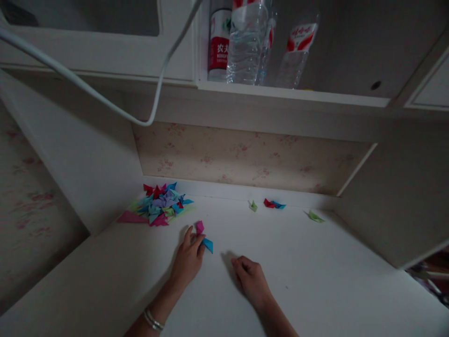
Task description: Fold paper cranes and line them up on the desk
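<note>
My left hand (188, 259) is over the white desktop, with its thumb and a finger closed on a blue folded paper piece (208, 245). Just beyond those fingertips lies a pink folded paper piece (199, 227), very near the hand; whether they touch I cannot tell. To the right, my right hand (251, 280) rests loosely curled above the desk, and no object shows in it. A pile of folded paper pieces (164, 200) in blue, purple, pink, red and green lies at the back left.
Along the back of the desk (217, 299) lie a green paper piece (253, 206), a red-and-blue one (274, 204) and another green one (315, 216). Plastic bottles (247, 44) and a red-and-white can (219, 44) stand on the shelf above. A white cable (105, 97) hangs at upper left.
</note>
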The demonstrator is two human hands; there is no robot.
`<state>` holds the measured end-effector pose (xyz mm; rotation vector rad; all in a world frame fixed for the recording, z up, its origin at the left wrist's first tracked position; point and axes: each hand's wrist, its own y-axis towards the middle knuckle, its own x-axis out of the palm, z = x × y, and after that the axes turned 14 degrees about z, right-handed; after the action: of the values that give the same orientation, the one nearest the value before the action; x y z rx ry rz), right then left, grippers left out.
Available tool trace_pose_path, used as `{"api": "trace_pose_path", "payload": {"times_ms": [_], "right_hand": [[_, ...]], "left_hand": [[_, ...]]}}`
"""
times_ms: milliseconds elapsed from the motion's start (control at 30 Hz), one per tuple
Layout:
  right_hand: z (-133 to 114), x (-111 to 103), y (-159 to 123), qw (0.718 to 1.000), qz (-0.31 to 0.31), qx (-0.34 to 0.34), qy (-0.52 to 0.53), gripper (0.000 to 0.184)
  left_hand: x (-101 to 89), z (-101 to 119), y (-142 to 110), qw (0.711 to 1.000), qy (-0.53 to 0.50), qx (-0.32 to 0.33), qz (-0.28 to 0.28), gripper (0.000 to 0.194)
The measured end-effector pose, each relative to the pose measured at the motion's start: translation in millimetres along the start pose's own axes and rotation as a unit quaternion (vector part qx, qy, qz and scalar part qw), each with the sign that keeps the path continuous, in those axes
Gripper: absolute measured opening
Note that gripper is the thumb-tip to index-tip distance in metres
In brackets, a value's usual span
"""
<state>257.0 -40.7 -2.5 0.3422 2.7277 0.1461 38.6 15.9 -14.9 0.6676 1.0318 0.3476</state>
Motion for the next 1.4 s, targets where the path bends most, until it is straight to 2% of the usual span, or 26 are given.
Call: {"api": "trace_pose_path", "payload": {"times_ms": [167, 267, 400, 667, 800, 900, 1000, 1233, 1400], "right_hand": [[-6.9, 4.4, -9.4, 0.992, 0.027, -0.077, -0.093, 0.050], [-13.3, 6.7, -17.4, 0.974, 0.028, -0.142, -0.175, 0.049], [-21.9, 6.9, -28.4, 0.943, 0.018, -0.193, -0.272, 0.041], [-22.7, 2.3, -59.5, 0.921, 0.024, -0.248, -0.299, 0.032], [-23.0, -2.2, -67.2, 0.928, 0.024, -0.242, -0.281, 0.032], [-20.6, -2.9, -62.3, 0.943, 0.022, -0.223, -0.248, 0.034], [-17.0, -2.9, -54.2, 0.955, 0.021, -0.201, -0.218, 0.035], [-12.9, -4.5, -46.7, 0.977, 0.007, -0.150, -0.149, 0.039], [-9.5, -2.8, -43.2, 0.981, -0.004, -0.138, -0.138, 0.038]], "left_hand": [[-4.6, 2.0, 5.7, 1.000, 0.012, -0.011, -0.025, 0.031], [-7.7, 8.3, 7.0, 0.999, 0.024, -0.037, -0.031, 0.032], [-10.4, 12.6, 7.3, 0.997, 0.017, -0.063, -0.028, 0.031], [-12.0, 5.0, 9.4, 0.996, -0.013, -0.083, -0.023, 0.029], [-13.8, 3.7, 7.8, 0.993, -0.026, -0.112, -0.015, 0.028], [-16.5, 4.2, 7.6, 0.992, -0.030, -0.119, -0.010, 0.031], [-15.9, 8.5, 10.4, 0.994, -0.020, -0.109, -0.019, 0.026], [1.0, 19.2, 32.5, 0.989, 0.060, -0.124, -0.046, 0.022], [10.1, 16.4, 46.4, 0.992, 0.057, -0.101, -0.060, 0.023]]}}
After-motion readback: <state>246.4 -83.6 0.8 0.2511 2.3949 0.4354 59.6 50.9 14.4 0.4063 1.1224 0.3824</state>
